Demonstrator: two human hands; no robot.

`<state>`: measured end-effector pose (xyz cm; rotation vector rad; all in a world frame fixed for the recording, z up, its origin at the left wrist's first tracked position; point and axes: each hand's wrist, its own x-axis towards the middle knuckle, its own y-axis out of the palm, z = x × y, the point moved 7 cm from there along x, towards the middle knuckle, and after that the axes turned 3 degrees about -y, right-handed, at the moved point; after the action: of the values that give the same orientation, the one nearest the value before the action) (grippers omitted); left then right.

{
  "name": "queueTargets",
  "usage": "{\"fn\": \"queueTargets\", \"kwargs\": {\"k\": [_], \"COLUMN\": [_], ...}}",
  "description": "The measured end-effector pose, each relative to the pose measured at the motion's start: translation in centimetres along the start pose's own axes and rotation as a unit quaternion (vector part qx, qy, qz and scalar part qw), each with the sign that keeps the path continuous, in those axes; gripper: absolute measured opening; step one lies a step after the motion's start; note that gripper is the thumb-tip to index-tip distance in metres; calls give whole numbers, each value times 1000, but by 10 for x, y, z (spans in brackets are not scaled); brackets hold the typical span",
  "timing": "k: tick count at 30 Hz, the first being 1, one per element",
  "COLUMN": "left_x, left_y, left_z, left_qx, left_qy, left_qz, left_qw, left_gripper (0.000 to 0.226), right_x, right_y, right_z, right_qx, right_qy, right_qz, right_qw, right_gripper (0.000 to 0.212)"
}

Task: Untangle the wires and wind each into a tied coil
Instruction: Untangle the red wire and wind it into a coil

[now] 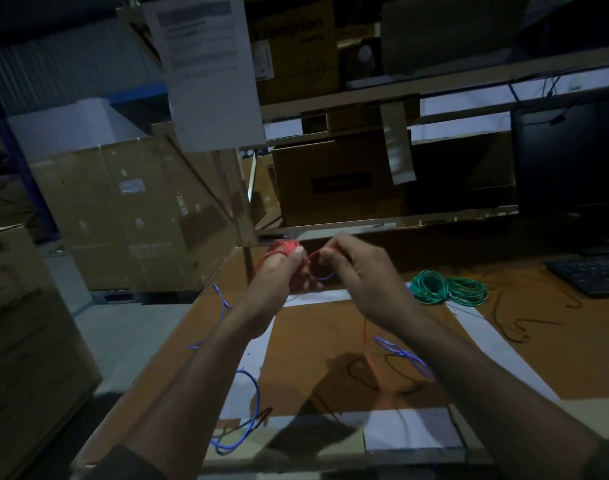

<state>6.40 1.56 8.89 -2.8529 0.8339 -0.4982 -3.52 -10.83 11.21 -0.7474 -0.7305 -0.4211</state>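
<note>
My left hand [279, 271] grips a red wire coil [285, 247] raised above the brown table [331, 341]. Just to its right, my right hand [356, 271] pinches the red wire's loose strand between thumb and fingertips. The rest of that red wire [370, 358] trails down from the right hand to the table. A blue wire [253, 403] lies loose in loops across the table's left and near side, and another blue loop [402, 353] shows by my right forearm. A black wire [362, 372] runs tangled among them. Two green coils [448, 287] lie on the table to the right.
A black keyboard [590, 271] and a monitor [570, 161] stand at the far right. Cardboard boxes [133, 209] stand beyond the table's left edge, and more fill the shelves [331, 181] behind. A paper sheet [206, 71] hangs above. Another black cable [518, 327] snakes near the green coils.
</note>
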Motion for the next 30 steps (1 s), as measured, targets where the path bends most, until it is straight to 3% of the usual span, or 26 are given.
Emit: {"fn": "queueTargets", "kwargs": {"k": [2,5,9,11,14,17,21,24,26,30], "left_x": [-2,-8,-12,-9,-6,-3,6,3,-1,-6], "left_y": [9,18,9,0,-11,-10,-15,-12,-10,-10], "left_z": [-2,-10,-19,-23,-25,-33,-25,-9,-3,-1], "left_qx": [10,-71,-292,-397,-460,-468,-280,-84,29,255], "left_qy": [8,10,5,4,20,51,95,71,62,58], "left_qz": [56,134,125,100,46,45,-3,-20,-32,-43], "left_qw": [998,988,948,913,887,881,955,994,997,964], "left_gripper": [41,39,29,29,34,36,39,57,54,36], "right_x": [8,9,-3,-13,-29,-39,-36,-29,-24,-22], "right_y": [-12,-14,-1,10,36,63,66,53,45,36], "right_z": [-14,-32,-63,-74,-75,-55,-14,3,8,8], "right_qx": [-30,-29,-27,-44,-118,-266,-268,-178,-141,-230], "right_qy": [4,12,79,110,113,63,-28,-36,-38,-88], "right_qz": [-50,-57,-7,38,166,295,282,249,234,243], "right_qw": [998,998,997,992,973,916,921,951,961,938], "right_gripper": [32,33,35,29,14,29,28,28,28,28]}}
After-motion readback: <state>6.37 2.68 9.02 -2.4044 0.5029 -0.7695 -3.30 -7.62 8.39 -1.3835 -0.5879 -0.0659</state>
